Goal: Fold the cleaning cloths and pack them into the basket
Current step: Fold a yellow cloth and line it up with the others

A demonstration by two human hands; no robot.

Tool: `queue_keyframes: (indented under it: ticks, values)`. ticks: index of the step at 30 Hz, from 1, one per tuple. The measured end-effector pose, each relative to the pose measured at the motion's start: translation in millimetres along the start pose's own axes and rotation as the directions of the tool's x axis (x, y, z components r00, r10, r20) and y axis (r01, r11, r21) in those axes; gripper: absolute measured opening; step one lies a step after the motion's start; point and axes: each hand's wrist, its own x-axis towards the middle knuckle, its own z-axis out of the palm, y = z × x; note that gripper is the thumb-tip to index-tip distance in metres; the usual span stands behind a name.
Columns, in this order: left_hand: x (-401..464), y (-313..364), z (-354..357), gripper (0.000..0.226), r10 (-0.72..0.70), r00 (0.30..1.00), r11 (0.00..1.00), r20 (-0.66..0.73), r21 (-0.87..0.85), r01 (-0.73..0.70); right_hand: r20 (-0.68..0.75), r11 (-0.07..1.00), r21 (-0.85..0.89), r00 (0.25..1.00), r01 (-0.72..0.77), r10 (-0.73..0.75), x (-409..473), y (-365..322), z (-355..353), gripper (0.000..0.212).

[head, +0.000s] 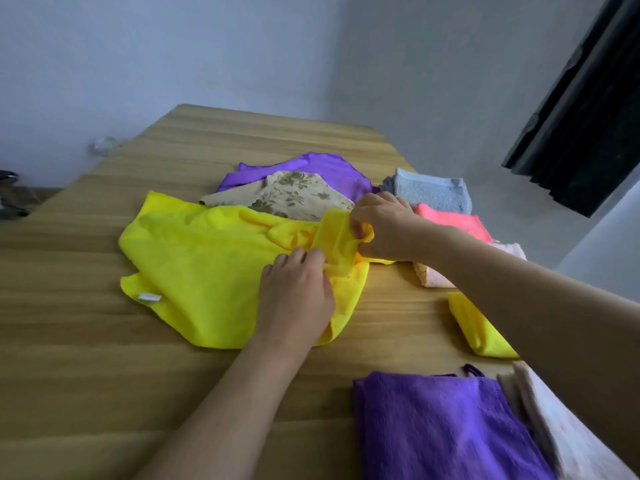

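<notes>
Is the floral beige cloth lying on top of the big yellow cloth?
No, the floral beige cloth lies behind the big yellow cloth, whose far edge overlaps it.

Both forearms reach forward; left hand (296, 292) and right hand (384, 225) pinch.

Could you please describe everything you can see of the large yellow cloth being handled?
The large yellow cloth looks like soft microfibre, spread unfolded and wrinkled on the wooden table, with a small white tag near its left corner. Its far edge overlaps a floral beige cloth. The right hand pinches its bunched right corner; the left hand grips it beside that.
</notes>
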Motion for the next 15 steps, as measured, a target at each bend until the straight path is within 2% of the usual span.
queue_keyframes:
  ticks: [3,5,7,8,11,13,15]
  values:
    - [3,1,-4,0.024,-0.030,0.990,0.995,-0.137,-0.097,0.016,-0.008,1.000,0.015,1.000,0.015,-0.015,-8,0,-3,0.025]
    - [4,2,-7,0.028,-0.115,0.978,0.943,-0.175,-0.327,0.052,-0.002,0.995,0.104,1.000,0.001,-0.001,-15,2,-6,0.031]
    - [5,5,-15,0.036,-0.198,0.975,0.784,-0.105,-0.613,0.093,0.020,0.975,0.221,1.000,-0.021,0.017,-23,4,-10,0.033]
    - [5,7,-19,0.037,-0.210,0.975,0.709,-0.075,-0.699,0.099,0.016,0.967,0.252,1.000,-0.023,0.020,-25,5,-12,0.029]
    - [4,14,-36,0.022,-0.210,0.975,0.522,-0.074,-0.852,0.048,-0.114,0.970,0.242,0.993,0.035,-0.007,-31,11,-17,0.012]
    - [4,18,-45,0.013,-0.200,0.979,0.396,-0.040,-0.917,0.043,-0.169,0.962,0.268,0.986,0.049,-0.003,-37,15,-19,0.010]
    - [3,20,-51,0.015,-0.165,0.986,0.365,-0.035,-0.930,0.028,-0.166,0.950,0.307,0.986,0.054,-0.002,-45,13,-20,0.015]
